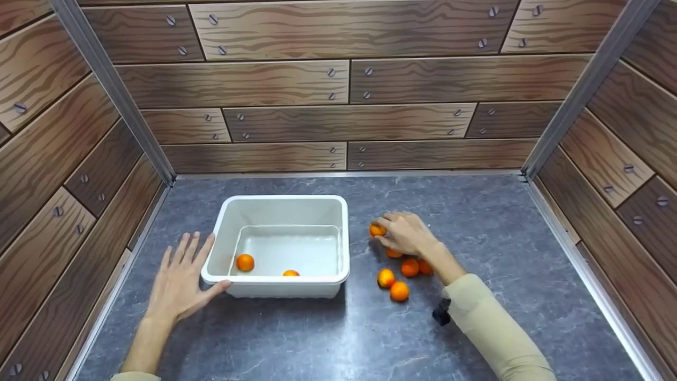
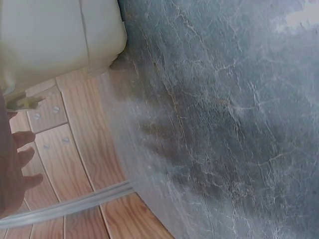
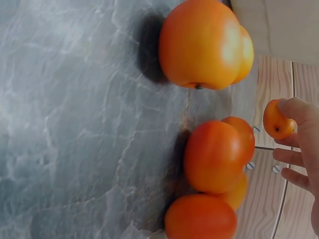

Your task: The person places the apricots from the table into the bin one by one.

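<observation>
A white plastic tub (image 1: 288,289) stands on the grey marbled table, with two small round orange fruits inside, one of them an orange fruit (image 1: 245,262) near its left wall. My left hand (image 1: 179,286) is spread beside the tub's left side, thumb and fingertips at the rim. Right of the tub, my right hand (image 1: 406,233) pinches a smooth orange fruit (image 3: 278,120) between thumb and fingers. Several more loose ones lie below and beside that hand, including a yellowish-orange fruit (image 1: 386,278) and a redder fruit (image 3: 212,157); the hand partly covers one.
Wood-patterned walls (image 1: 349,79) enclose the table (image 1: 296,338) at the back and both sides, with metal strips along the corners and edges. A small black object (image 1: 441,312) shows at the right sleeve's cuff (image 1: 468,296).
</observation>
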The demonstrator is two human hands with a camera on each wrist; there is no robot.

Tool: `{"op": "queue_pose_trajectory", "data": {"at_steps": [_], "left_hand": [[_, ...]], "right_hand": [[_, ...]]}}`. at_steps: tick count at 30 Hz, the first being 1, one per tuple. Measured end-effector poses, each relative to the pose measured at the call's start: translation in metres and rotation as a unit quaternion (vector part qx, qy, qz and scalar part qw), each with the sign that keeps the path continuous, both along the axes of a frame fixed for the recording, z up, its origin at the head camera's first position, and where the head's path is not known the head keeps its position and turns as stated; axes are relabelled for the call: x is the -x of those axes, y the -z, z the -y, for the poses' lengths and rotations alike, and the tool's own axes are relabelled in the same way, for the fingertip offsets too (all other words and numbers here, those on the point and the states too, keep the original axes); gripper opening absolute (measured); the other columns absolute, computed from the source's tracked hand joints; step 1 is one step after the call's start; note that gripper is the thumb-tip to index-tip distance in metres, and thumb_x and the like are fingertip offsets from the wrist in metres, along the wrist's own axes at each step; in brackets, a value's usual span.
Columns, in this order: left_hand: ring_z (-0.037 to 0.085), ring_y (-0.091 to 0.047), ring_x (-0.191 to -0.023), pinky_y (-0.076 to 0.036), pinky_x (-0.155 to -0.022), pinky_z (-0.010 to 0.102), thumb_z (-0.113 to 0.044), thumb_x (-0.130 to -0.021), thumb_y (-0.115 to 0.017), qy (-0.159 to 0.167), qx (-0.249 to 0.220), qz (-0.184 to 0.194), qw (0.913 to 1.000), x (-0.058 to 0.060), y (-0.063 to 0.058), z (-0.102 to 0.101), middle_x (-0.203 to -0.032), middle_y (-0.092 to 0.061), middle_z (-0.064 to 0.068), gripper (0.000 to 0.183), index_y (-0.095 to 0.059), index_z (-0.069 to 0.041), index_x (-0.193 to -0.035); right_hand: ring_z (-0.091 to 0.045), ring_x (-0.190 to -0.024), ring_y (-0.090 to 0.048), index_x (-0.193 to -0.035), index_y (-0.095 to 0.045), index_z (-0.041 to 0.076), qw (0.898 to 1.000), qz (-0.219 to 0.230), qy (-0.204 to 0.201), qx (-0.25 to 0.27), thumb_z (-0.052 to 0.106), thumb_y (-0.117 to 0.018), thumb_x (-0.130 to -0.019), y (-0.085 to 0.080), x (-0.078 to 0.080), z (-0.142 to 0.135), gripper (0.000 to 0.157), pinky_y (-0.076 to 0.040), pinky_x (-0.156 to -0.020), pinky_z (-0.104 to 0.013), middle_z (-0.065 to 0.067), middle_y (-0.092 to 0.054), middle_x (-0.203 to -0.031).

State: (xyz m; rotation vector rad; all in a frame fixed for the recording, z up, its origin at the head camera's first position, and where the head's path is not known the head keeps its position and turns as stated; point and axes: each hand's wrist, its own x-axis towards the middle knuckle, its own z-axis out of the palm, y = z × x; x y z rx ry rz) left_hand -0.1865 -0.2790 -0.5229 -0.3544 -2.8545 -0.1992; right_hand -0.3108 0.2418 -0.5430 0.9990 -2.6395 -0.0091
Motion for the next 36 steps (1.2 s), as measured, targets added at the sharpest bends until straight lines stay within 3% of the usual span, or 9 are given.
{"op": "queue_pose_trajectory", "data": {"at_steps": [16, 26, 36], "left_hand": [[0.045, -0.026, -0.162, -0.020, -0.131, 0.068, -0.077, -0.086, -0.061, -0.008, 0.002, 0.014, 0.9999, -0.001, 0.003, -0.001, -0.172, -0.031, 0.024, 0.106, -0.030, -0.016, -0.167], [0.046, -0.027, -0.161, -0.020, -0.131, 0.068, -0.077, -0.087, -0.061, -0.005, -0.001, 0.007, 1.0000, 0.000, 0.003, 0.000, -0.171, -0.032, 0.025, 0.105, -0.031, -0.016, -0.167], [0.045, -0.027, -0.161, -0.023, -0.129, 0.069, -0.077, -0.086, -0.062, -0.005, 0.001, 0.006, 1.0000, 0.001, 0.000, -0.001, -0.171, -0.033, 0.025, 0.105, -0.031, -0.017, -0.167]], "right_hand": [[-0.031, -0.103, -0.075, -0.126, -0.072, 0.014, 0.999, -0.022, -0.022, 0.039, 0.038, -0.073, -0.097, -0.019, -0.004, 0.007, 0.038, -0.063, -0.095, -0.048, -0.009, -0.078, -0.113], [-0.026, -0.094, -0.075, -0.120, -0.075, 0.014, 0.993, -0.087, -0.064, 0.055, 0.035, -0.078, -0.093, -0.032, -0.006, 0.015, 0.034, -0.065, -0.085, -0.042, -0.006, -0.078, -0.105], [-0.025, -0.090, -0.074, -0.122, -0.076, 0.014, 0.988, -0.109, -0.080, 0.080, 0.035, -0.079, -0.092, -0.052, -0.009, 0.020, 0.036, -0.064, -0.079, -0.039, -0.006, -0.079, -0.102]]}}
